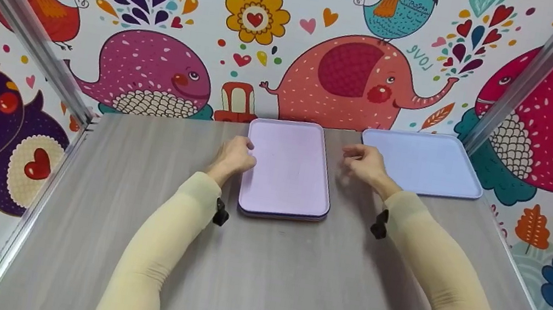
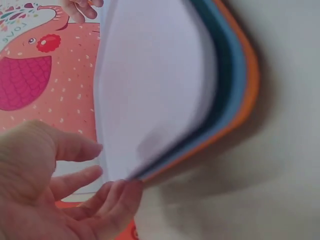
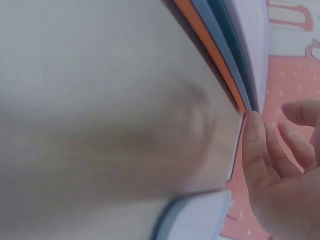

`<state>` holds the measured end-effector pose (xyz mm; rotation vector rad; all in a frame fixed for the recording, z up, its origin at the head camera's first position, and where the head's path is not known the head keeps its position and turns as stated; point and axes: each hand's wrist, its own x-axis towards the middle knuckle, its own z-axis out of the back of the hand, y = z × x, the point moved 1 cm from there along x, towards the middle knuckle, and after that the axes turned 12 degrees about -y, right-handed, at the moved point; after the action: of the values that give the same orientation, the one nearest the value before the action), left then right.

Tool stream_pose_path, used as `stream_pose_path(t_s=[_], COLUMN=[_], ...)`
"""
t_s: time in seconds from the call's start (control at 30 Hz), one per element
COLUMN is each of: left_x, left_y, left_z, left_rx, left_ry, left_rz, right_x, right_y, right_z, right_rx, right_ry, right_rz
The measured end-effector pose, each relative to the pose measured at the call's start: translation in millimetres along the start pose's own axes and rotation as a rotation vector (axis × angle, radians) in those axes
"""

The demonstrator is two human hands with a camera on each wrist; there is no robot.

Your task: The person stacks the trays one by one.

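Observation:
Several shallow rectangular trays lie in a neat stack, the top one a lilac tray (image 1: 288, 170). Below it in the left wrist view show the edges of a dark teal tray (image 2: 223, 65), a blue tray (image 2: 240, 75) and an orange tray (image 2: 253, 75). My left hand (image 1: 236, 158) is at the stack's left long side, fingertips right at the edge and thumb apart from them near the rim. To the right of the stack, my right hand (image 1: 364, 163) hovers with relaxed fingers, holding nothing. A light blue tray (image 1: 422, 164) lies just beyond it.
The grey wood-grain table (image 1: 261, 286) carries the trays near its back edge. Behind it stands a cartoon-printed wall (image 1: 247, 61), with metal posts (image 1: 532, 79) at the back corners. Dark wrist mounts (image 1: 380, 224) sit at the sleeve cuffs.

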<state>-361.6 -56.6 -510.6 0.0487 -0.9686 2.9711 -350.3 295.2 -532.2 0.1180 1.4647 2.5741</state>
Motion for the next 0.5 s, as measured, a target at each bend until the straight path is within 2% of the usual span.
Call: stream_pose_path(t_s=[0.2,0.3,0.4,0.5], left_x=[0.2,1.3,2.9,4.0], left_y=[-24.8,-39.6,-53.8,-65.8], left_z=[-0.7,-3.9,-7.0,-10.3], left_rx=[-0.017,-0.037,-0.034,-0.008], left_ry=[-0.010,-0.021,-0.034,-0.038], left_rz=[-0.012,-0.050,-0.090,-0.081], right_x=[6.4,9.6,10.9,10.6], right_y=[-3.4,-7.2,-11.9,-18.6], right_z=[31.6,50.7,68.6,84.7], right_rx=[-0.054,-0.102,-0.117,-0.126], right_ry=[-0.026,-0.034,-0.021,0.007], right_rz=[-0.003,-0.013,-0.048,-0.095])
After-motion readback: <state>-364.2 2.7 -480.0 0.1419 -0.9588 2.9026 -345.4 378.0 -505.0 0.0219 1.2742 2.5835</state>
